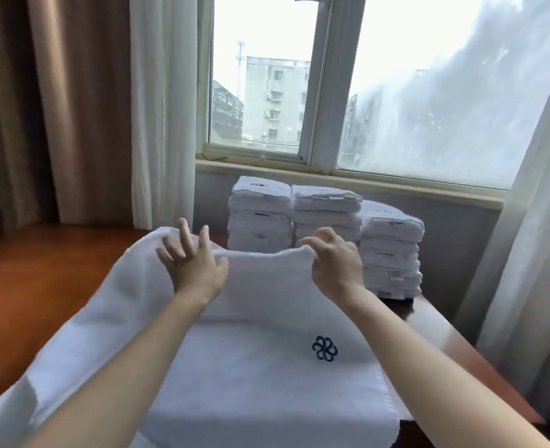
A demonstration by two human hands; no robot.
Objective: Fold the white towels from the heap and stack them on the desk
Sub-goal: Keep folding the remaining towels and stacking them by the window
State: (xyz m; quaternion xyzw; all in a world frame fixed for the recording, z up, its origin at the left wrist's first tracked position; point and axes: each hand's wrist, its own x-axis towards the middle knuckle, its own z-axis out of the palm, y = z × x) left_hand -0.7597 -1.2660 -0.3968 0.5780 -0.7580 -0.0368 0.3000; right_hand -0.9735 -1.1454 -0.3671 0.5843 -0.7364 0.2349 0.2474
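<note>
A white towel (pixel 260 367) with a dark blue emblem lies spread over the wooden desk (pixel 41 286) in front of me. Its far edge is raised off the desk. My left hand (pixel 193 266) is against that raised edge with fingers spread straight and the thumb lying on the cloth. My right hand (pixel 335 263) pinches the same edge further right with curled fingers. Behind the towel stand three stacks of folded white towels: left (pixel 260 215), middle (pixel 327 211) and a lower right stack (pixel 391 250). The heap is out of view.
A window sill (pixel 348 179) and wall run right behind the stacks. Brown and white curtains (pixel 157 108) hang at the left, a sheer curtain (pixel 525 237) at the right. The desk's right edge (pixel 461 350) runs diagonally beside my right forearm.
</note>
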